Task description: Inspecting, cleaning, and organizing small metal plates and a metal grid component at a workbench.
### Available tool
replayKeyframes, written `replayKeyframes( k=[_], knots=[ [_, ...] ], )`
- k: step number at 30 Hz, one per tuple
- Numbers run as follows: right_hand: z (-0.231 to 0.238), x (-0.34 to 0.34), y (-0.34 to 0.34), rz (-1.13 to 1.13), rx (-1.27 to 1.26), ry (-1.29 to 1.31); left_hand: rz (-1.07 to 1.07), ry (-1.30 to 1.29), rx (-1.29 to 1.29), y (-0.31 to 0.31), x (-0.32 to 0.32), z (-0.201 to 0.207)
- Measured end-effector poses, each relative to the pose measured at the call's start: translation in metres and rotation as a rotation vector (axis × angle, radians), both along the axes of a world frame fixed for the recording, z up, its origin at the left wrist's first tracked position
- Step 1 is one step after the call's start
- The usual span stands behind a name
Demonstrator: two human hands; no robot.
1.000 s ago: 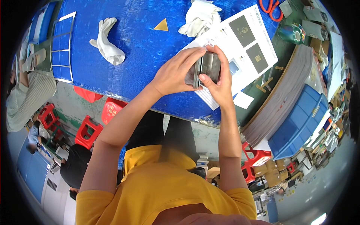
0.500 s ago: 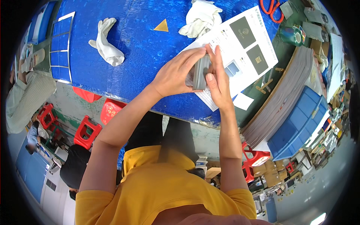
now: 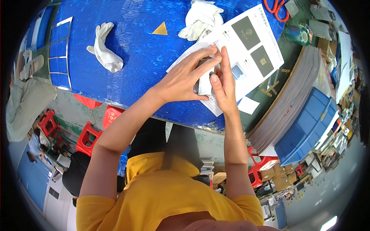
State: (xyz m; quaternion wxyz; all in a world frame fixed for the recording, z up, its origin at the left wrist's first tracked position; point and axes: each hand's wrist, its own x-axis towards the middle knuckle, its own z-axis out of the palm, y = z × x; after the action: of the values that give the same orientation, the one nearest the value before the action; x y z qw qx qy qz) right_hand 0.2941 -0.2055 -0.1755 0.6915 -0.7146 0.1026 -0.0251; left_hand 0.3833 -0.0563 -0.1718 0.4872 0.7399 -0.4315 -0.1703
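Observation:
Both hands are held over the front part of the blue-covered table (image 3: pixel 142 77). Between them is a small grey-white stack (image 3: pixel 205 83) that looks like cards, partly hidden by fingers. My left hand (image 3: pixel 181 79) curves around its left side, with the thumb at the near end and the fingers over the far end. My right hand (image 3: pixel 225 92) closes on the right side, its thumb and fingers against the stack. Beneath the hands and to their right lies a printed white sheet (image 3: pixel 275 57) with two dark rectangles pictured on it.
One white glove (image 3: pixel 106 54) lies at left and a crumpled white cloth or glove (image 3: pixel 200 21) at the back. A gold triangle (image 3: pixel 160 29) lies between them. Red-handled scissors (image 3: pixel 281 11), a green tape roll (image 3: pixel 300 35), a tall paper stack (image 3: pixel 287 96) and a blue bin (image 3: pixel 306 127) stand rightward.
The stack has turned between my hands, so a paler face now shows instead of the grey ridged side. My left fingers have shifted over its far end.

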Motion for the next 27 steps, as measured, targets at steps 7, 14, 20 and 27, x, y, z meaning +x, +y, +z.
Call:
replayKeyframes(
  k=[7,14,20,27],
  knots=[
    [-0.008,0.000,-0.001,-0.056,0.058,-0.082,-0.055,-0.070,-0.010,-0.002,0.003,-0.006],
    [-0.002,0.000,0.002,-0.152,0.207,-0.050,-0.029,-0.020,0.055,0.019,0.007,0.007],
    [0.001,0.002,0.009,-0.150,0.159,0.001,0.071,-0.022,0.044,0.045,0.020,-0.002],
    [0.005,0.018,0.019,-0.075,0.189,0.116,0.113,-0.012,0.052,0.043,0.018,-0.007]
  ],
)
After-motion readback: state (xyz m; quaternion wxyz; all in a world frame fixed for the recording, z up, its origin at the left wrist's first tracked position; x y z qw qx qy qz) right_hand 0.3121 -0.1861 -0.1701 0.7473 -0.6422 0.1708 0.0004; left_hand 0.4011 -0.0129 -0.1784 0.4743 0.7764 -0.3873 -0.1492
